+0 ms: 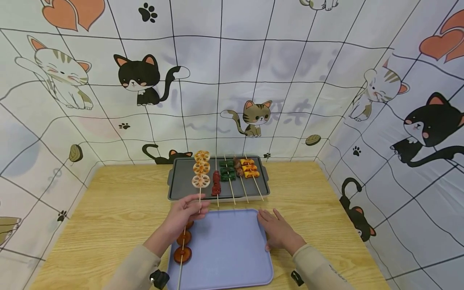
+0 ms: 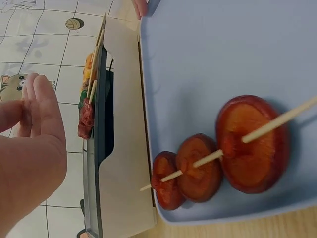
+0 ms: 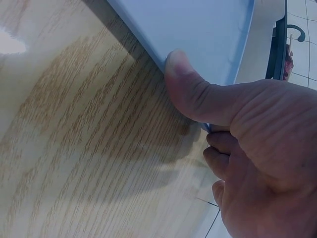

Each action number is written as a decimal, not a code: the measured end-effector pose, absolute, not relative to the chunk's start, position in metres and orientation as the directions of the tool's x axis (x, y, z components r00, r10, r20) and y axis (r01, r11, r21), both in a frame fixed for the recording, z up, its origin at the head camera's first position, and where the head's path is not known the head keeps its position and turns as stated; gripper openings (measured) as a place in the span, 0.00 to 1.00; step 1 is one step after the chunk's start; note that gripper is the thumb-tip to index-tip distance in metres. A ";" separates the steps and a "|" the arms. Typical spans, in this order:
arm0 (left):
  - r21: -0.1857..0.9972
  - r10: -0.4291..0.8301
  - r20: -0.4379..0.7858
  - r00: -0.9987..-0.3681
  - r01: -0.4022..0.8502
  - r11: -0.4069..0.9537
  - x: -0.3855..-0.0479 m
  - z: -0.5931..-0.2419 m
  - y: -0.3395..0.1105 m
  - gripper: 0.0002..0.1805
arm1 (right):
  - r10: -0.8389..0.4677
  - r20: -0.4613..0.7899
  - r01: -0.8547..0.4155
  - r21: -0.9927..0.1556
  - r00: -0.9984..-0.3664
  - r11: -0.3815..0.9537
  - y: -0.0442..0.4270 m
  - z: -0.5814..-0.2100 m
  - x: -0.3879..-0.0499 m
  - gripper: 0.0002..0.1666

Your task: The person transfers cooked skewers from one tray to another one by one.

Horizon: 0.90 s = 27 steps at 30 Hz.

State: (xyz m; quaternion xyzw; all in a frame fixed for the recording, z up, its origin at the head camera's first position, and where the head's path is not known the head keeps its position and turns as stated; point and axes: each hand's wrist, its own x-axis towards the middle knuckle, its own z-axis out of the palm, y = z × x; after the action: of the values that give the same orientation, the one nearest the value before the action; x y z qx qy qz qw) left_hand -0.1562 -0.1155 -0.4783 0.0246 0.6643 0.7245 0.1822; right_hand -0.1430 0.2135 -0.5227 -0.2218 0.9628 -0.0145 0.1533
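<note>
My left hand (image 1: 188,209) pinches the stick of a lotus root skewer (image 1: 201,169), its pale slices raised in front of the dark grill plate (image 1: 183,189). In the left wrist view that hand (image 2: 34,134) shows only in part, and its skewer is hidden. Beneath it, a skewer of round brown glazed slices (image 1: 182,254) lies along the left side of the light blue tray (image 1: 224,249). My right hand (image 1: 280,233) rests at the tray's far right corner, fingers fairly straight. In the right wrist view its thumb (image 3: 181,74) touches the rim.
On the grill plate lie a red meat skewer (image 1: 216,183), a green skewer (image 1: 227,170), a brown meat skewer (image 1: 239,167) and a yellow-orange skewer (image 1: 250,168). Their sticks overhang its front edge. A cat-patterned curtain (image 1: 203,100) encloses the wooden table (image 1: 308,193).
</note>
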 end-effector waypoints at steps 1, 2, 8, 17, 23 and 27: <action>0.972 0.302 -0.206 -0.931 -0.230 -0.045 -0.154 -0.479 -0.117 0.25 | -0.432 -0.290 -0.423 -0.096 -0.854 0.901 0.214 -0.523 -0.143 0.64; 0.972 0.308 -0.209 -0.928 -0.232 -0.041 -0.153 -0.480 -0.118 0.25 | -0.432 -0.291 -0.423 -0.097 -0.854 0.901 0.214 -0.523 -0.143 0.64; 0.967 0.370 -0.235 -0.899 -0.254 -0.003 -0.142 -0.482 -0.126 0.25 | -0.433 -0.298 -0.428 -0.086 -0.851 0.900 0.214 -0.522 -0.143 0.64; 0.955 0.433 -0.282 -0.856 -0.292 0.044 -0.131 -0.482 -0.138 0.25 | -0.431 -0.300 -0.427 -0.085 -0.851 0.900 0.213 -0.519 -0.142 0.65; 0.943 0.451 -0.323 -0.832 -0.323 0.080 -0.119 -0.481 -0.143 0.28 | -0.436 -0.295 -0.432 -0.084 -0.850 0.898 0.213 -0.518 -0.143 0.65; 0.936 0.479 -0.334 -0.812 -0.345 0.067 -0.109 -0.483 -0.145 0.31 | -0.439 -0.294 -0.434 -0.085 -0.849 0.897 0.213 -0.519 -0.144 0.65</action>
State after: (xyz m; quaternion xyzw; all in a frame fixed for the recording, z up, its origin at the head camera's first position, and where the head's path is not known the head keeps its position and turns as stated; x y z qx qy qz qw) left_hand -0.1089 -0.1447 -0.4828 0.0504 0.6648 0.6811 0.3027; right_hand -0.1439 0.2131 -0.5187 -0.2271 0.9615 -0.0079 0.1546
